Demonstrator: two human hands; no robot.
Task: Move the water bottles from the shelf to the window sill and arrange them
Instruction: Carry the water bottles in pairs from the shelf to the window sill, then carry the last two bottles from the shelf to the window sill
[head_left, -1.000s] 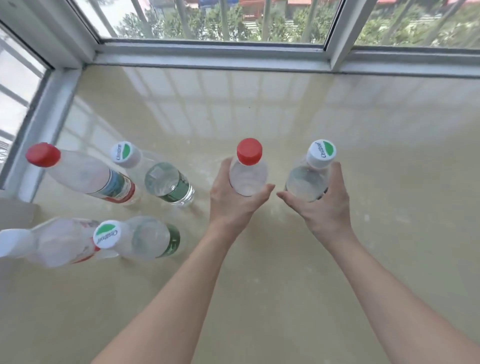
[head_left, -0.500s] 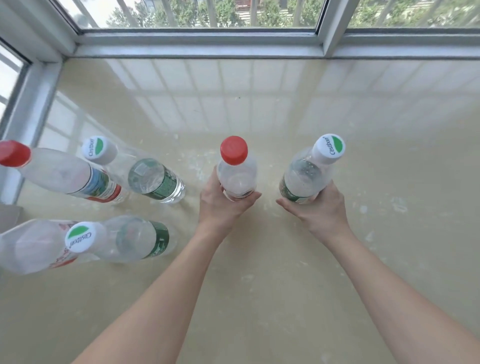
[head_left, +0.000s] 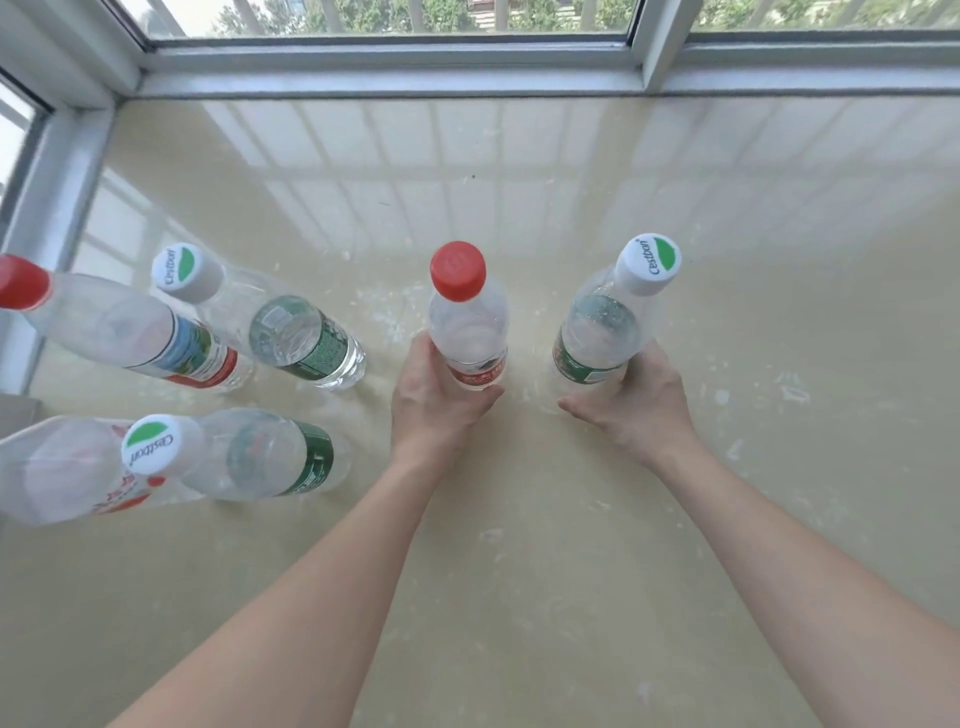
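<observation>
Red cap, green-and-white cap, beige sill.

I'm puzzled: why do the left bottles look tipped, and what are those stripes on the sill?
Head view: the wide-angle lens likely makes the far-left red-capped bottle look tipped; head view: the pale stripes on the window sill are the window bars reflected in its glossy surface.

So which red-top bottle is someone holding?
The red-capped bottle in the middle, gripped by the left hand; the other red-capped one stands untouched at the far left.
</observation>
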